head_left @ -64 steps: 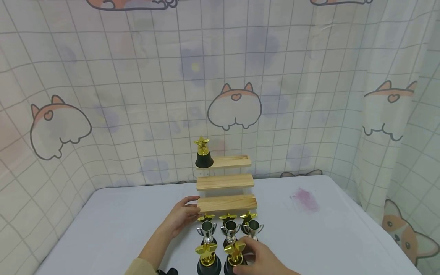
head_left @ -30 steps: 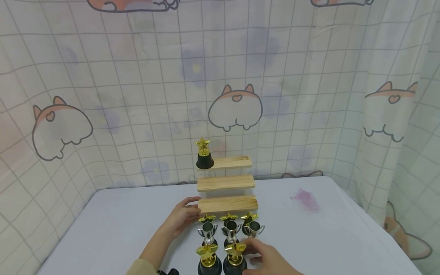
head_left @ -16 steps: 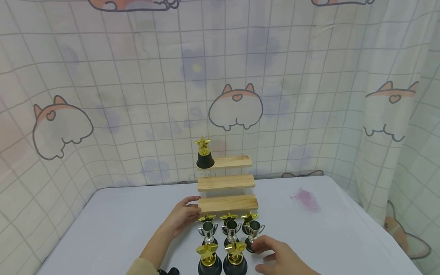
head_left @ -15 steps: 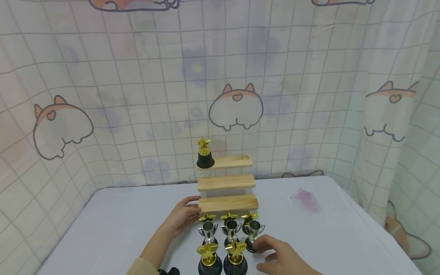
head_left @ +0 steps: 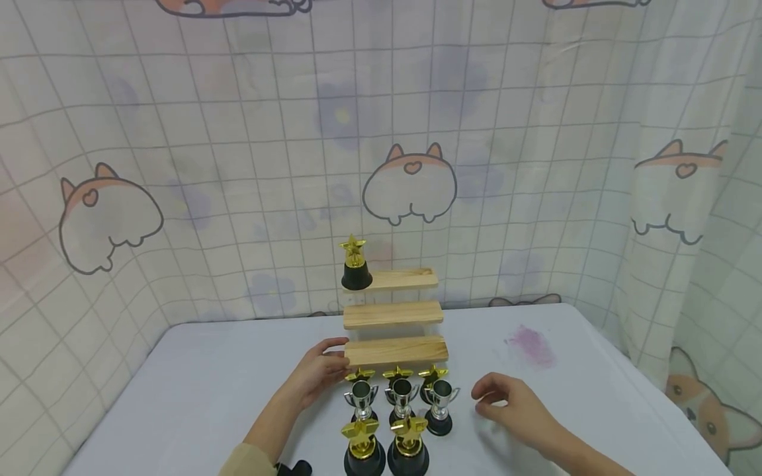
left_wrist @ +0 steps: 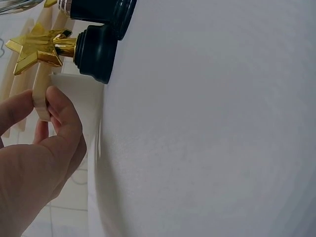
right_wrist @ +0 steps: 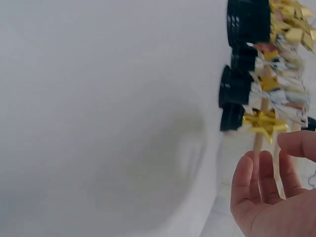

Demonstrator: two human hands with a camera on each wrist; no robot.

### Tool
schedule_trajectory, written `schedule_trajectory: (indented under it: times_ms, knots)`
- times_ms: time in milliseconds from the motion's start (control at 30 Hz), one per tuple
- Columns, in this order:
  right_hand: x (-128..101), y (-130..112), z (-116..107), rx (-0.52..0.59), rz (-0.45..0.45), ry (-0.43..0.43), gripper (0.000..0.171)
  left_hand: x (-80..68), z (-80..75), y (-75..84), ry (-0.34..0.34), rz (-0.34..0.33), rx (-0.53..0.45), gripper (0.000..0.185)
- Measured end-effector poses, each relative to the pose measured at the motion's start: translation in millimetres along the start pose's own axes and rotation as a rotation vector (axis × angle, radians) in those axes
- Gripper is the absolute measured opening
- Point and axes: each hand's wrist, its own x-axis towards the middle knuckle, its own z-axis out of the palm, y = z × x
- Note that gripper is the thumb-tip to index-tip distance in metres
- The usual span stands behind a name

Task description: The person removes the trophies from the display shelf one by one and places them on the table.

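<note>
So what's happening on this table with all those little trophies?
A person is working at a three-step wooden stand on a white table. The left hand grips the left end of the bottom step. The right hand hovers over the table, holding nothing, just right of a cluster of small trophies: gold stars and silver cups standing in rows in front of the stand. One star trophy stands on the left end of the top step; the other two steps are bare.
</note>
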Motion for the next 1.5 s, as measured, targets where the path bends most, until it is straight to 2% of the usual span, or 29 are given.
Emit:
schedule_trajectory:
  times_ms: [167,333,733,1167,1500]
  knots:
    - [10,-15,-13,0.034,0.035,0.076,0.018,0.4,0.6,2.2,-0.003,0.0,-0.001,0.056]
    - [21,-30,-23,0.076,0.004,0.094,0.018,1.7,1.7,5.0,-0.01,0.004,0.0,0.057]
    - [40,-52,-24,0.126,-0.039,0.055,0.022,1.5,2.0,4.8,-0.01,0.005,0.004,0.056]
    - [47,-60,-18,0.158,-0.037,0.019,0.024,4.5,1.4,1.7,-0.01,0.001,0.012,0.056]
    - [67,-78,-14,0.136,-0.111,-0.001,0.022,1.4,0.0,1.6,0.001,-0.009,-0.006,0.054]
